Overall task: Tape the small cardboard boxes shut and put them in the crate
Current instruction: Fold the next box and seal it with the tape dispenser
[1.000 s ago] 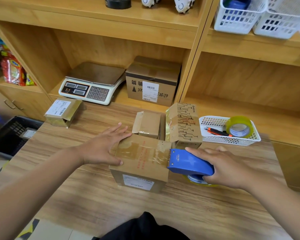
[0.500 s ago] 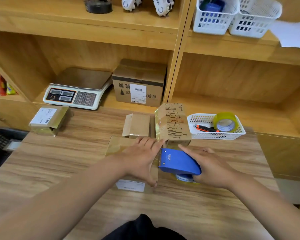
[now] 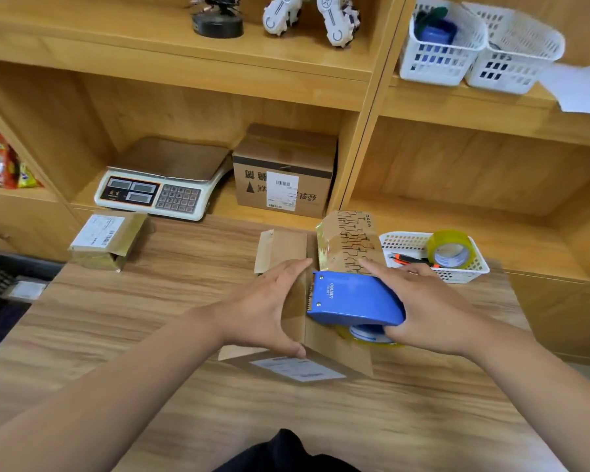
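A small cardboard box (image 3: 334,352) with a white label on its near face lies on the wooden table (image 3: 150,301). My left hand (image 3: 263,311) lies over the box's top with straight fingers, its thumb at the near edge. My right hand (image 3: 433,315) grips a blue tape dispenser (image 3: 351,301) set on the box's right part, close beside my left fingers. Behind stand a plain small box (image 3: 283,247) and a taped box with a printed line pattern (image 3: 351,240). Another labelled box (image 3: 106,240) lies at the table's far left. A black crate (image 3: 0,277) sits low at the left edge.
A white basket (image 3: 470,270) at the back right holds a roll of clear tape (image 3: 452,250) and an orange cutter. The shelf behind carries a weighing scale (image 3: 164,185) and a larger labelled box (image 3: 283,175). White baskets stand on the upper right shelf.
My left hand slid right across the box top until it met the dispenser. The dispenser moved from the box's right side up onto its top. The box now sits turned.
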Demonstrator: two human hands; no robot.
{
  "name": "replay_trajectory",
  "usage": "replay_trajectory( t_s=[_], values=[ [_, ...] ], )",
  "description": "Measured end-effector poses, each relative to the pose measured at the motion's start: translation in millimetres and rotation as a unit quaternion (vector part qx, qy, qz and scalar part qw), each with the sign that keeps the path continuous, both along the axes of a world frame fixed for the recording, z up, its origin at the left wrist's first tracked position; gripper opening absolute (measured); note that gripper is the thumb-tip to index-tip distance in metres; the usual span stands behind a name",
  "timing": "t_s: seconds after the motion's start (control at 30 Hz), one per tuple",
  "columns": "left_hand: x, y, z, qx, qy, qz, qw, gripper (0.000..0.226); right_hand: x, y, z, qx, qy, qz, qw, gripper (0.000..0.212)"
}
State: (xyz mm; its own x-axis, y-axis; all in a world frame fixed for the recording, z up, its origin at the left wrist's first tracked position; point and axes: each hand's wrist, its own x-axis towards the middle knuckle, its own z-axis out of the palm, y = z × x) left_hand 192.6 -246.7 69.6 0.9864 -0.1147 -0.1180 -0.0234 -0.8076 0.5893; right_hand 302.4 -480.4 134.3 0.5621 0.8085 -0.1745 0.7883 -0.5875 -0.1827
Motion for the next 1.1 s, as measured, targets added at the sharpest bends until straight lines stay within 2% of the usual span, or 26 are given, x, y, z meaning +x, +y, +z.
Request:
replay_trajectory(
  t_s=[0.13,0.27,0.4,0.53,0.63,0.73,0.83,1.0,1.1],
  values=[
    [-24,34,-8,-0.043,0.023,0.002,0.999,0.124,-11,33,-8,0.009,0.015,0.016,1.0,0.086],
    [-45,74,-21,-0.131,0.074,0.011,0.989,0.117,-26,74,-5,0.016,-0.006,0.045,0.999,0.078],
    [-57,98,-37,-0.127,0.03,0.066,0.989,0.098,-43,114,-7,0.02,-0.017,0.091,0.996,0.065],
    [-67,112,-55,-0.138,0.014,0.085,0.987,0.079,-55,146,-19,-0.006,-0.048,0.111,0.993,0.072],
    [-79,124,-66,-0.169,0.03,0.106,0.979,0.081,-62,164,-27,-0.021,-0.06,0.128,0.99,0.076],
    [-86,135,-73,-0.166,0.048,0.124,0.977,0.092,-70,182,-31,-0.042,-0.062,0.158,0.985,0.07],
    [-87,139,-78,-0.162,0.059,0.125,0.977,0.082,-69,192,-29,-0.052,-0.066,0.167,0.982,0.067],
    [-85,144,-79,-0.15,0.092,0.113,0.978,0.085,-64,189,-28,-0.069,-0.058,0.168,0.982,0.067],
    [-85,145,-84,-0.09,0.091,0.112,0.985,0.109,-60,185,-27,-0.074,-0.051,0.173,0.981,0.069]
  ],
)
